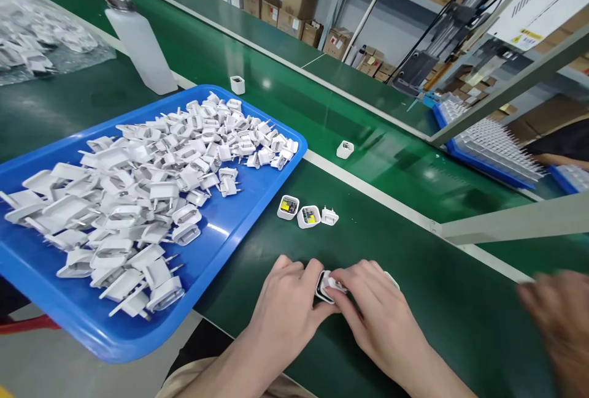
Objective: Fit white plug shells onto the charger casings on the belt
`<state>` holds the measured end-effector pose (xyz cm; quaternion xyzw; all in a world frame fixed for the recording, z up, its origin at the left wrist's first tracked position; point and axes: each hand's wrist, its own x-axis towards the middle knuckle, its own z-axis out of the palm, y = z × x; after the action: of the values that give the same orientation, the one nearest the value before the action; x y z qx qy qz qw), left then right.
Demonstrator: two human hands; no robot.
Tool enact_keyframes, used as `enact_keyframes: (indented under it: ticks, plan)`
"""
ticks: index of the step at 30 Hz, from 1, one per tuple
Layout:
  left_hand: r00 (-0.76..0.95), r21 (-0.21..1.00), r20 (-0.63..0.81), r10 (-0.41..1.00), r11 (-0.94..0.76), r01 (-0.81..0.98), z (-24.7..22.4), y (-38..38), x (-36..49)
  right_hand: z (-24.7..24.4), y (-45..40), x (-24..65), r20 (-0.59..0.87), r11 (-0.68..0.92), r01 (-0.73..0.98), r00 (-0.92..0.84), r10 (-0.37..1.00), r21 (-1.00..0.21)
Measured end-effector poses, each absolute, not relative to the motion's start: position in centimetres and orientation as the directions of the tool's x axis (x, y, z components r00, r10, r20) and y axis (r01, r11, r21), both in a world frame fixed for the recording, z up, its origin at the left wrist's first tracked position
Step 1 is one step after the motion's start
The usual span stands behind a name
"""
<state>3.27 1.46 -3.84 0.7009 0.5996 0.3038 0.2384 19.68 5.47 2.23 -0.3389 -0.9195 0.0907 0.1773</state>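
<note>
Just past the right edge of the blue plastic tray [257, 214], both hands are working on the green table [414, 306], and the grip is together: the left hand [280, 318] and right hand [380, 315] are clamped from either side on a small white plug adapter [326, 286]. Fingers cover most of it, but a dark rim shows on one side. A bit of something white also peeks out past the right hand's fingers [368, 275], too hidden to say what it is. Between the hands and the tray's edge sit two white charger cubes [288, 206] with yellow labels inside, and a pronged plug piece [329, 216] right beside them. The tray itself is heaped with white pronged plug housings [138, 195]. Beyond the tray sit a frosted plastic pump bottle [140, 42] and a clear bag of white parts [46, 36]. Further right of the tray, a co-worker's blurred hand [559, 330] comes in at the edge of the view, and cardboard boxes [299, 2] line the shelves in the back.
</note>
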Motion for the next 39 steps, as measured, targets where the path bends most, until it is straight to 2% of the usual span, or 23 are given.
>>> enact_keyframes:
  ticks: [6,14,18,25,29,32,35,39]
  plan:
    - [0.09,0.7,0.174,0.981,-0.188,0.689,-3.8,1.6,3.3,1.9,5.6,19.8,0.273,0.752,0.57,-0.705,0.655,-0.331]
    - [0.099,0.701,0.163,0.982,-0.186,0.689,-3.6,1.6,3.1,2.0,5.1,18.9,0.258,0.767,0.613,-0.723,0.641,-0.191]
    - [0.113,0.69,0.167,0.979,-0.198,0.696,-3.6,1.7,3.1,1.4,4.9,18.9,0.271,0.773,0.614,-0.726,0.632,-0.159]
    - [0.138,0.65,0.115,0.984,-0.18,0.738,-3.4,1.8,3.0,1.8,4.6,18.6,0.274,0.784,0.619,-0.747,0.606,-0.046]
    - [0.135,0.643,0.129,0.982,-0.186,0.743,-2.8,1.6,2.6,2.0,4.2,18.5,0.27,0.792,0.606,-0.753,0.6,-0.068]
    - [0.144,0.638,0.182,0.973,-0.228,0.735,-2.2,1.2,2.3,2.3,4.7,18.3,0.147,0.765,0.638,-0.751,0.644,-0.093]
    - [0.134,0.636,0.206,0.969,-0.237,0.734,-2.0,0.8,2.0,3.4,7.2,19.1,0.014,0.666,0.741,-0.667,0.745,-0.085]
    - [0.139,0.697,0.147,0.979,-0.203,0.688,-2.4,0.6,1.4,6.3,10.9,24.1,-0.012,0.481,0.876,-0.482,0.876,-0.022]
